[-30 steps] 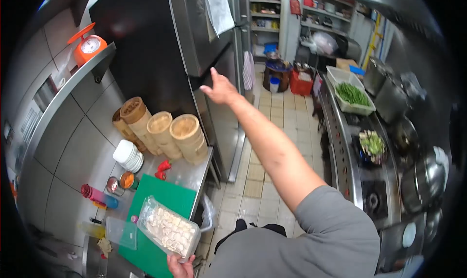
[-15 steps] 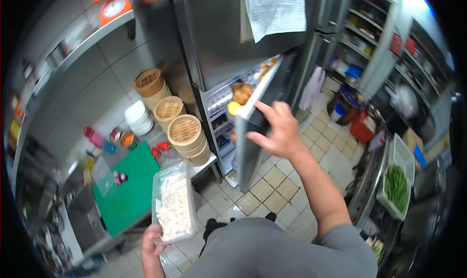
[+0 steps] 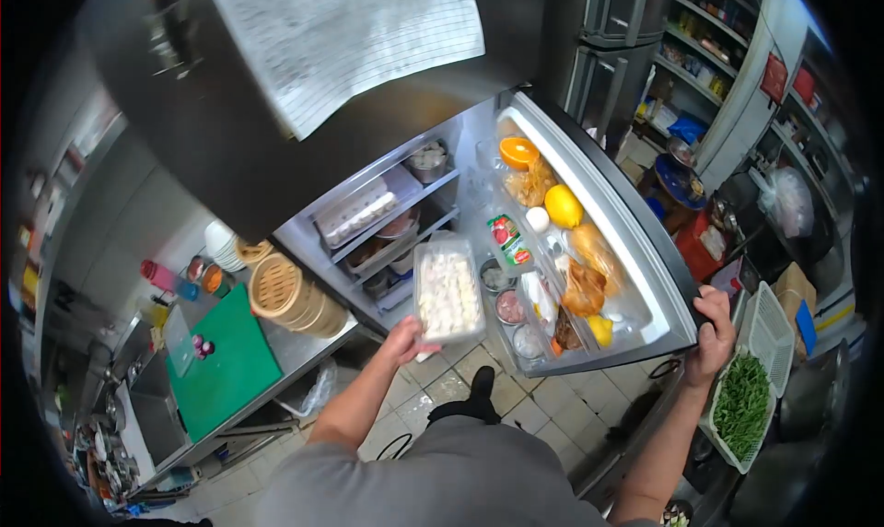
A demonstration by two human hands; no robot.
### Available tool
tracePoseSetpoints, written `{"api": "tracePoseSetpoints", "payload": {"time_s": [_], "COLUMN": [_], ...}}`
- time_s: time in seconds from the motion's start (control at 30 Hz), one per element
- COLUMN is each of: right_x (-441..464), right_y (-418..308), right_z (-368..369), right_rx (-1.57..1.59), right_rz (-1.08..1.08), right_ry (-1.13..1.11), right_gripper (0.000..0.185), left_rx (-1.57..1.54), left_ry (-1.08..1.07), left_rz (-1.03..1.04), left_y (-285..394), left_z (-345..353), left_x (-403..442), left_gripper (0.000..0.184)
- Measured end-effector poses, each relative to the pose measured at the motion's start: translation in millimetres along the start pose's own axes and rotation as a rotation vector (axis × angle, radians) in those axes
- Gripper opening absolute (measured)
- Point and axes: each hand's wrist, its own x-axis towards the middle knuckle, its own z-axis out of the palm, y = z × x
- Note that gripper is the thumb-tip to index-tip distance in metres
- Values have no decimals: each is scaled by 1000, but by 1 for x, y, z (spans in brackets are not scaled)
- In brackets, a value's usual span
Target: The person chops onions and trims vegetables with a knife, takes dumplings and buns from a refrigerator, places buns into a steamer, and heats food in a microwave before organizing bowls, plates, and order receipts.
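Observation:
My left hand [image 3: 407, 341] grips the near corner of a clear plastic container [image 3: 448, 289] filled with white cubed pieces. The container is held level in front of the refrigerator's lower shelves [image 3: 405, 216]. On the right, my right hand [image 3: 711, 335] has its fingers wrapped over the outer edge of the refrigerator door [image 3: 677, 320], which stands wide open. Its door bins hold an orange half [image 3: 518, 153], lemons [image 3: 564, 205], an egg [image 3: 538, 219], bagged brown items and several small metal bowls. An egg tray [image 3: 361, 216] sits on the top shelf inside.
At left, a counter bears a green cutting board [image 3: 226, 366], bamboo steamers [image 3: 290, 292] and a stack of white bowls [image 3: 221, 245]. A basket of green vegetables [image 3: 744, 403] stands at right. Papers [image 3: 368, 43] hang on the upper door. Tiled floor [image 3: 516, 380] lies below.
The refrigerator door has swung much wider, to the right, with my right hand now gripping its edge. My left hand has brought the container from beside the counter to the opening.

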Motion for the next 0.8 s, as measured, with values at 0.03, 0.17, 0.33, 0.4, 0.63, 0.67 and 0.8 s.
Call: {"api": "tracePoseSetpoints", "payload": {"time_s": [0.03, 0.17, 0.33, 0.4, 0.63, 0.67, 0.8], "right_x": [4, 15, 11, 6, -61, -69, -22], "right_y": [11, 31, 26, 22, 3, 2, 65], "right_z": [-10, -29, -12, -6, 17, 14, -27], "right_rx": [5, -46, -32, -2, 308, 233, 574], "right_rz": [-8, 28, 114, 133, 634, 880, 494], "right_ry": [-2, 57, 145, 170, 187, 221, -117], "right_gripper": [45, 35, 31, 31, 80, 79, 43], "left_rx": [-8, -89, -275, -293, -431, -301, 976], "left_ry": [46, 15, 489, 611, 464, 542, 525], "left_rz": [13, 76, 255, 305, 335, 288, 263], "left_y": [-2, 14, 44, 53, 16, -8, -157], "left_z": [1, 2, -6, -13, 4, -4, -131], "left_x": [45, 181, 286, 310, 221, 197, 106], "left_gripper": [44, 49, 34, 31, 33, 36, 28]}}
